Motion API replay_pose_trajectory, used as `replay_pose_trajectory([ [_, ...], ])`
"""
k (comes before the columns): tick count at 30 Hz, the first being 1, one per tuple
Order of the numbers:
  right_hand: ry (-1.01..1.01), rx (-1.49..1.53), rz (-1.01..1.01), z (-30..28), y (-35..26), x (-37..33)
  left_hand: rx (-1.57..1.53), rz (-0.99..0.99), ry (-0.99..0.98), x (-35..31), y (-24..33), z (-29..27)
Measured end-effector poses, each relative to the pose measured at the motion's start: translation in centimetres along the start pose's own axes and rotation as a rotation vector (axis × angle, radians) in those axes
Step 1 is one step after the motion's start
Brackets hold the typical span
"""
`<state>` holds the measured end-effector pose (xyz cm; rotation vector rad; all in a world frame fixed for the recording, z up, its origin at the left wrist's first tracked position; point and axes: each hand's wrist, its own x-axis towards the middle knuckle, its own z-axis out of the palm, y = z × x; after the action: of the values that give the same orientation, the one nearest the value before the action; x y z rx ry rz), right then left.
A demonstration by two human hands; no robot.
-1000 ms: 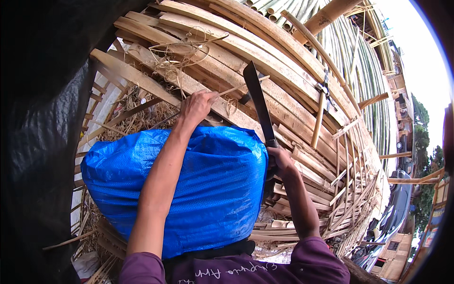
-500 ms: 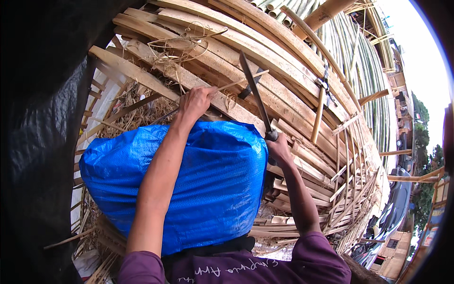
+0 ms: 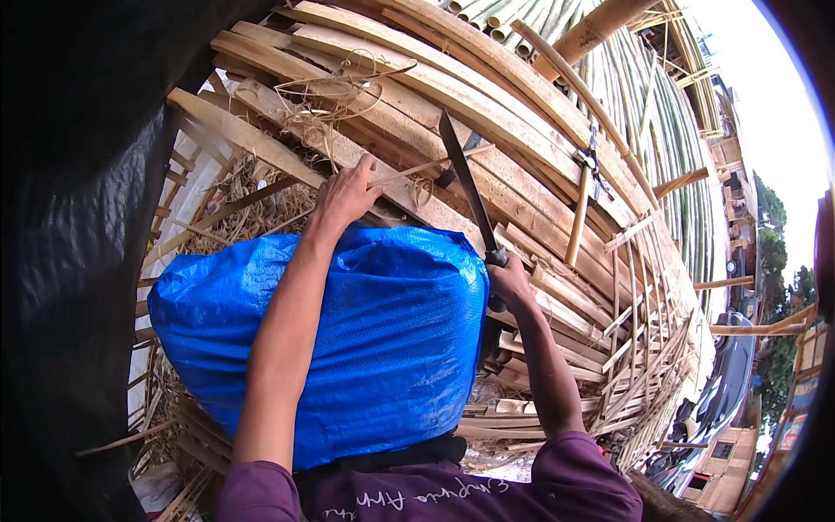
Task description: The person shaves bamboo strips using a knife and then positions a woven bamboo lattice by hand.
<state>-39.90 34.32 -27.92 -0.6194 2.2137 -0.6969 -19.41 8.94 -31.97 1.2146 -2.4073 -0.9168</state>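
Note:
My left hand [image 3: 346, 193] is closed round a thin bamboo strip [image 3: 428, 167], whose free end slants up to the right, just past the blade. In my right hand [image 3: 510, 280] is a machete [image 3: 467, 178] with a dark handle; its long dark blade points up and away, crossing the strip. Whether blade and strip touch I cannot tell. Over my lap lies a blue tarpaulin sheet [image 3: 391, 348], and my left forearm passes above it. Thick split wooden planks [image 3: 396, 117] run behind both hands, with curly shavings [image 3: 317, 100] on them.
A hammer-like tool with a wooden handle [image 3: 583, 209] lies on the planks at right. Green bamboo poles [image 3: 665, 148] are stacked beyond. Thin loose strips [image 3: 635, 374] pile up at lower right. Black sheeting [image 3: 83, 261] hangs at left; a parked car [image 3: 731, 374] stands far right.
My left hand has shifted slightly left and down, and the strip has slid with it. The machete tip sits a little lower, still held in my right hand.

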Motion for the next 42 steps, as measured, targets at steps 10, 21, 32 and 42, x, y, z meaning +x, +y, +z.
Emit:
replay_pose_trajectory([
  [10,0.043,-0.106,-0.068,-0.7,-0.1,-0.3,-0.001,-0.027,-0.271,-4.9,-5.3,-5.0],
  [21,0.151,-0.094,-0.223,0.1,-2.2,-0.7,0.154,0.039,-0.006,-5.2,-4.5,-3.5],
  [32,0.189,-0.104,-0.287,-3.0,-3.3,0.5,0.185,0.017,0.028,-3.9,-2.5,-4.9],
  [42,0.262,-0.134,-0.323,-3.5,-4.7,5.5,0.227,-0.042,-0.016,-0.7,-0.2,-3.4],
])
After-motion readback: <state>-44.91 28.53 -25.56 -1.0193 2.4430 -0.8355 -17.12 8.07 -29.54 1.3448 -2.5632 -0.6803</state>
